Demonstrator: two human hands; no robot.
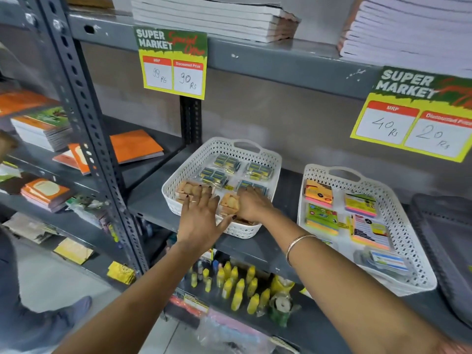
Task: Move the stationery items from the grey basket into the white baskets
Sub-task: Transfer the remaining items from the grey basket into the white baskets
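Two white baskets stand on the grey shelf. The left white basket (pixel 178 172) holds clear packs of blue-yellow items (pixel 227 163) at the back and tan packs (pixel 185 191) at the front. My left hand (pixel 200 221) lies flat with fingers spread over the tan packs at the front left. My right hand (pixel 251 205) presses down on another tan pack (pixel 229 204) at the front middle, fingers curled over it. The right white basket (pixel 406 231) holds sticky-note pads (pixel 321 218). The grey basket (pixel 444 241) sits at the far right, cut off by the frame edge.
Price cards (pixel 173 63) hang from the shelf above, under stacks of notebooks (pixel 217 17). Yellow bottles (pixel 237 284) line the shelf below. Orange notebooks (pixel 135 145) lie on the left rack behind a slotted upright post (pixel 86 129). A person's shoe (pixel 74 310) shows at the lower left.
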